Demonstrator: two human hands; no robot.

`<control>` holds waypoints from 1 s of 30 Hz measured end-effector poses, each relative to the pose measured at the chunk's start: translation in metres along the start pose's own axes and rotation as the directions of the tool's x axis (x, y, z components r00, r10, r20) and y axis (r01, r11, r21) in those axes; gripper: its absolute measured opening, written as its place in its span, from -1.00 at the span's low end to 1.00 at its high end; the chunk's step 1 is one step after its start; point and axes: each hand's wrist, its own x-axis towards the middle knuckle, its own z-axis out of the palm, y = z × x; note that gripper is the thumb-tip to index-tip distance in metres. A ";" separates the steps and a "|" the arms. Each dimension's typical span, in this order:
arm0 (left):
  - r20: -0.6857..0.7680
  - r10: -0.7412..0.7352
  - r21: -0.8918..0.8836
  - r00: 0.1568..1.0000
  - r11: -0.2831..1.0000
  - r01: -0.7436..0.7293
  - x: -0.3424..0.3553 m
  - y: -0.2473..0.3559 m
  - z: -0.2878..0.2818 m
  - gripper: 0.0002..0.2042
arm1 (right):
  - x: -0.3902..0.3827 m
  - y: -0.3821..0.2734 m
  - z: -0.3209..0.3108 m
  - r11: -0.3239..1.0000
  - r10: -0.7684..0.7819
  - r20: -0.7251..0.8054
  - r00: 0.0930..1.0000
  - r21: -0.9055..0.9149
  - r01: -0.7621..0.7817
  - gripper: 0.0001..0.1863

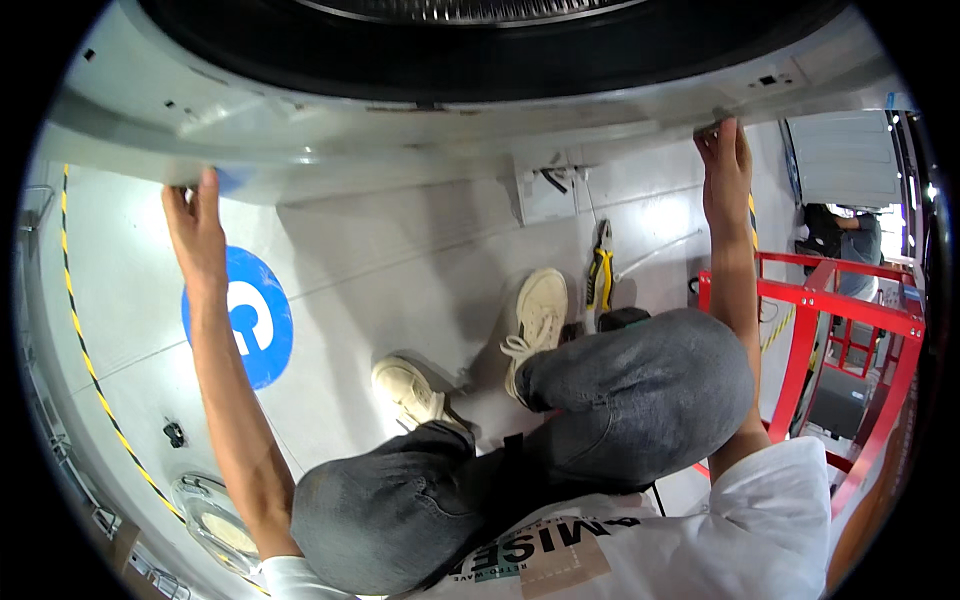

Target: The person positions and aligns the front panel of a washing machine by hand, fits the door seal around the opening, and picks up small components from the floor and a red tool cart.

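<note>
The white front panel [300, 125] of a front-loading washing machine spans the top of the view. Above its lower edge curves a black door seal [440, 80], with a strip of the metal drum [450, 12] behind. My left hand [197, 235] is closed on the panel's lower edge at the left, thumb and fingers pinching it. At the right end my right hand [725, 175] grips the same edge, its fingertips partly hidden against the panel. Both arms are stretched forward around my bent knees.
Yellow-black pliers [600, 275] lie on the floor beside my shoe [541, 310], near a thin screwdriver-like rod. A round door [215, 520] rests at lower left, near a small black part [174, 433]. A red metal frame [800, 295] stands right; another person [858, 245] is beyond it.
</note>
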 end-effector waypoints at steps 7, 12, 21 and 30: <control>0.045 0.023 -0.174 0.999 0.985 -0.015 0.002 0.000 0.000 -0.56 | 0.000 0.007 -0.002 0.998 -0.026 -0.060 0.998 -0.063 0.022 -0.52; 0.088 -0.018 -0.194 0.996 0.980 0.035 0.006 0.001 -0.001 -0.55 | 0.003 0.010 -0.010 0.998 0.004 -0.076 0.997 -0.066 -0.009 -0.52; 0.074 0.018 -0.219 0.997 0.976 -0.001 0.000 0.022 -0.007 -0.53 | -0.025 0.028 -0.023 0.935 0.261 -0.050 0.964 -0.233 -0.266 -0.46; 0.019 0.031 -0.342 0.999 0.940 -0.023 0.023 0.050 -0.031 -0.48 | -0.018 -0.106 0.101 0.838 0.466 0.879 0.101 -0.476 0.268 -0.66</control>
